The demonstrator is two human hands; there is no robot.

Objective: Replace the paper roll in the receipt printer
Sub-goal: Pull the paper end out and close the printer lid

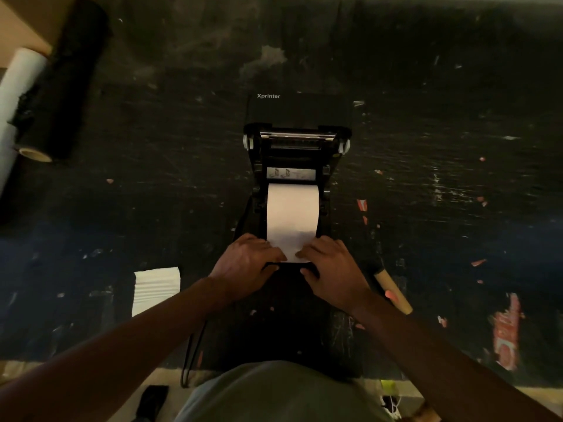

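A black receipt printer (297,153) stands in the middle of the dark table with its lid (298,109) swung open away from me. A white paper roll (292,208) lies in its bay, and a strip of paper runs from it toward me. My left hand (248,263) pinches the strip's near left corner. My right hand (333,269) pinches the near right corner. Both hands rest on the printer's front edge.
A folded stack of white paper (157,289) lies left of my left arm. A cardboard tube (393,292) lies right of my right hand. Large white (15,95) and black (64,77) rolls lie at the far left. Cables (192,348) hang over the table's near edge.
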